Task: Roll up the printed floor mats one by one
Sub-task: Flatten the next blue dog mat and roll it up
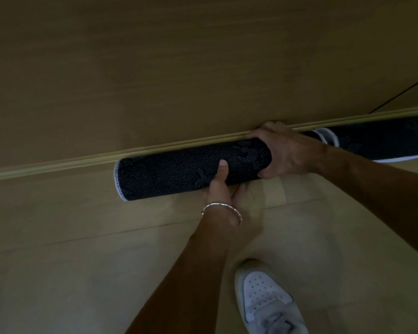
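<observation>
As you lean over the wooden floor (70, 261), you hold 1 rolled mat (169, 177) with both hands. It is dark, with a pattern of small pale dots and a white stitched edge, and it lies along the skirting board (58, 165) at the foot of the wall (155, 68), just beside it or touching it. Your left hand (223, 189), with a metal bracelet (221, 209) on the wrist, grips the roll near its middle: the thumb presses on the front and the fingers go under it. Your right hand (287, 150) is curled over the right end of the roll. A 2nd mat (377, 141), also dark, lies farther right along the same board. 1 white shoe (266, 297) stands on the floor below your arms.
</observation>
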`<state>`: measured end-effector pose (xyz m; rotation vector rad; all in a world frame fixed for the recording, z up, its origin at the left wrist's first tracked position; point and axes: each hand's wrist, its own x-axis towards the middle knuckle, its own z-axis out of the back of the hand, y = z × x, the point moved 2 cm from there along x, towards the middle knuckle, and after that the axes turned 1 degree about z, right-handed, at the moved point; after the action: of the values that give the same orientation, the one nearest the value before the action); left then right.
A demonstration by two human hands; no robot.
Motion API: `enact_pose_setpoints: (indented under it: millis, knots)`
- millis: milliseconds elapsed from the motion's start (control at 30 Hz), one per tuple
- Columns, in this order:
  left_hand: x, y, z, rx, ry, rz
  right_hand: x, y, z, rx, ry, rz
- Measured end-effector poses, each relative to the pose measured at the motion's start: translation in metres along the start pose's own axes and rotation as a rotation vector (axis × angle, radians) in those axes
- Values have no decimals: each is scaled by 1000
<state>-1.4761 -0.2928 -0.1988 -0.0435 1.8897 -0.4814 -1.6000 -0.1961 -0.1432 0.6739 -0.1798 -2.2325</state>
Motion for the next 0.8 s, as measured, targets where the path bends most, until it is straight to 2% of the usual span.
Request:
enact_pose_setpoints:
  millis: [400, 500, 633, 800]
  knots:
    - [2, 5, -8, 25, 28, 27, 0, -5, 0, 48, 15, -26]
    - [3, 2, -3, 85, 99, 42, 1, -6, 0, 55, 17, -33]
    - [-1, -6, 9, 368, 193, 110, 2, -3, 0, -10, 46, -69]
    - [-18, -35, 32, 835, 191, 112, 3, 11, 1, -138, 91, -140]
